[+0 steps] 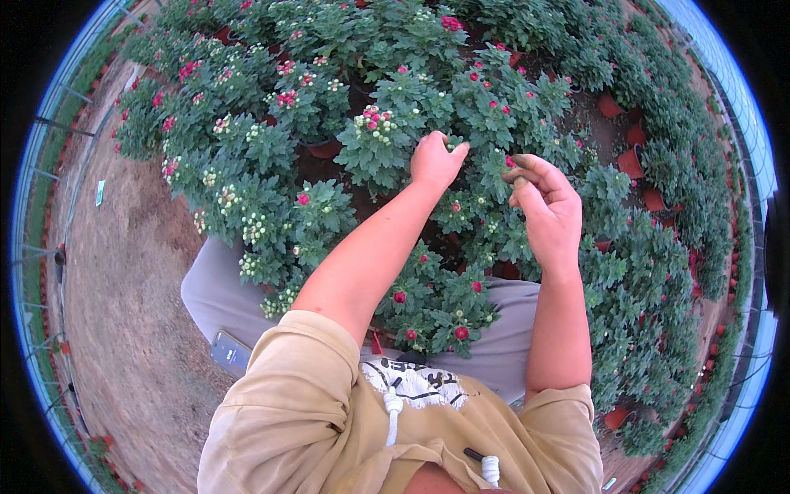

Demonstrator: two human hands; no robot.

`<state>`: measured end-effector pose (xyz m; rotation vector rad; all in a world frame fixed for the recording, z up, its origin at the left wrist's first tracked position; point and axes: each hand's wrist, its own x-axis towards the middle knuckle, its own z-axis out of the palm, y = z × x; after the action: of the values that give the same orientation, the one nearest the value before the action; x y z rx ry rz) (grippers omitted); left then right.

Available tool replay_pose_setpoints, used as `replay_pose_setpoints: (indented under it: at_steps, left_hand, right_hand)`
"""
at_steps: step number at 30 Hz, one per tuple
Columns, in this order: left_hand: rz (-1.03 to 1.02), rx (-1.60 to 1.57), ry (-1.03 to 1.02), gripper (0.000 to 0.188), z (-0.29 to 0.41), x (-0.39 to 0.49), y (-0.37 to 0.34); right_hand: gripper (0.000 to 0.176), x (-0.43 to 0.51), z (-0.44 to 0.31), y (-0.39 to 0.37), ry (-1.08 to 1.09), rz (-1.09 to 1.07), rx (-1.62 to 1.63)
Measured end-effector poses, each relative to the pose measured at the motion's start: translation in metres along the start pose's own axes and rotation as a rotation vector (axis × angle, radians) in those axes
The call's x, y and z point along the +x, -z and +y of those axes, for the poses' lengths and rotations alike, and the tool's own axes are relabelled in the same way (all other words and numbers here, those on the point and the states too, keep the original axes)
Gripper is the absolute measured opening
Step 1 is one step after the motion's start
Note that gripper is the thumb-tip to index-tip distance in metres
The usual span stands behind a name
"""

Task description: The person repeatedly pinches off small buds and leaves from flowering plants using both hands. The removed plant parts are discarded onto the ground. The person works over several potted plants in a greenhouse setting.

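Potted chrysanthemums with green leaves, pale buds and red blooms spread in front of me. My left hand (437, 160) reaches into the foliage at the centre, its thumb and fingers around a leafy shoot top; what lies between them is mostly hidden. Just left of it stands a chrysanthemum cluster (374, 123) with pink and pale green buds. My right hand (546, 200) is raised over the plants to the right, thumb and soiled fingertips brought together near a red bloom (510, 162). Whether it pinches anything is too small to tell.
Red-brown plastic pots (630, 162) stand among the plants on the right, some tilted. Bare soil ground (123, 265) runs along the left. A smartphone (230, 353) lies beside my left thigh. More chrysanthemums (432, 302) with red blooms stand close between my legs.
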<state>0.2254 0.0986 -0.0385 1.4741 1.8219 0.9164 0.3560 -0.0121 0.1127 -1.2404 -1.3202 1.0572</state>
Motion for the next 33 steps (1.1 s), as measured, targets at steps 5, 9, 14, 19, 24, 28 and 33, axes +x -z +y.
replay_pose_setpoints:
  at_steps: [5,9,14,19,24,28,33]
  left_hand:
    - [0.09,-0.022,-0.002,0.029,-0.004,-0.001,-0.009]
    - [0.094,-0.225,0.025,0.024,-0.019,0.003,-0.017]
    - [0.11,-0.328,-0.004,0.021,-0.025,0.006,-0.017]
    - [0.086,-0.162,0.06,0.025,-0.008,0.001,-0.012]
    - [0.119,-0.064,0.089,0.024,0.0,-0.001,-0.012]
    - [0.115,-0.038,0.094,0.021,-0.001,-0.001,-0.016]
    - [0.053,-0.019,0.085,0.032,0.01,-0.012,0.001]
  right_hand:
    - [0.026,0.0,0.001,0.001,0.016,0.002,-0.01]
    - [0.027,-0.002,0.001,0.0,0.016,-0.004,-0.002]
    - [0.027,-0.002,0.001,-0.002,0.015,-0.008,-0.031]
    - [0.027,-0.001,0.001,-0.004,-0.006,-0.006,-0.026]
    - [0.027,-0.002,0.0,-0.005,0.01,-0.006,-0.027]
    - [0.028,-0.002,0.001,-0.004,0.004,-0.014,-0.039]
    - [0.029,-0.002,0.005,-0.008,-0.007,-0.042,-0.024]
